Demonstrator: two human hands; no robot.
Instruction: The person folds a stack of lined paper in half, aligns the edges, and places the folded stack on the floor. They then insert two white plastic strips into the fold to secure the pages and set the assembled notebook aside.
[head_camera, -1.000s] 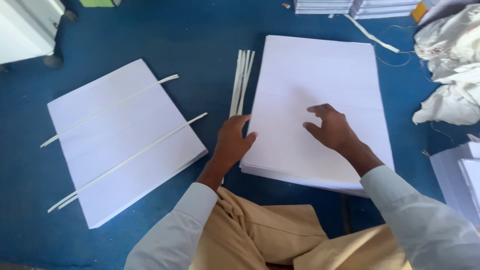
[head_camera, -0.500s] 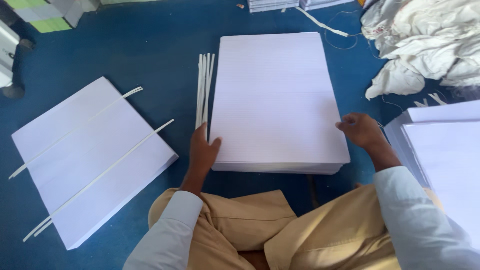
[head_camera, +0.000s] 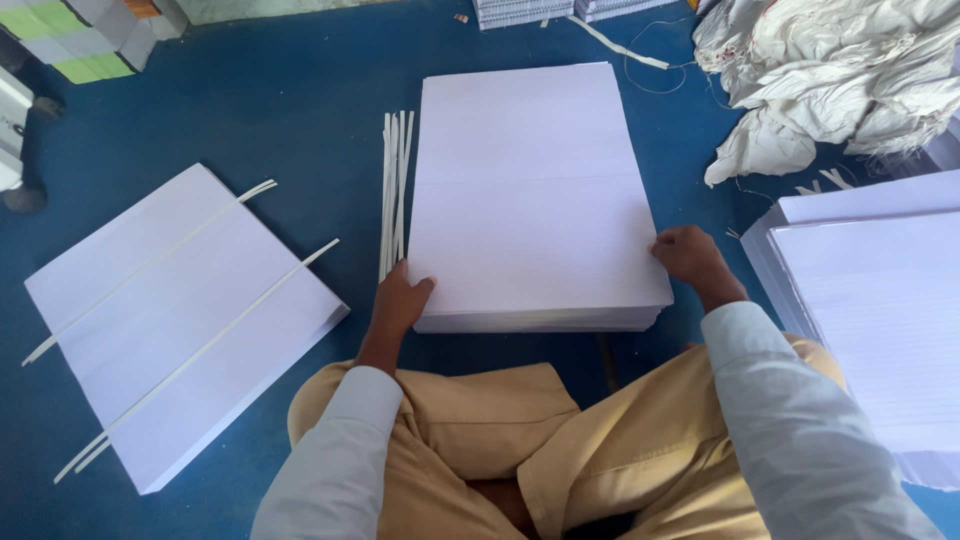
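The person sat cross-legged on the blue floor (head_camera: 300, 110) with the big ruled paper stack (head_camera: 530, 190) dead ahead at 12 o'clock. Left hand (head_camera: 398, 300) and right hand (head_camera: 688, 252) each pressed a near edge, grip loose, clasping nothing. At 9 o'clock a strapped stack (head_camera: 180, 310) looked finished; this one looked unbanded, white strips (head_camera: 394, 185) just beside it.
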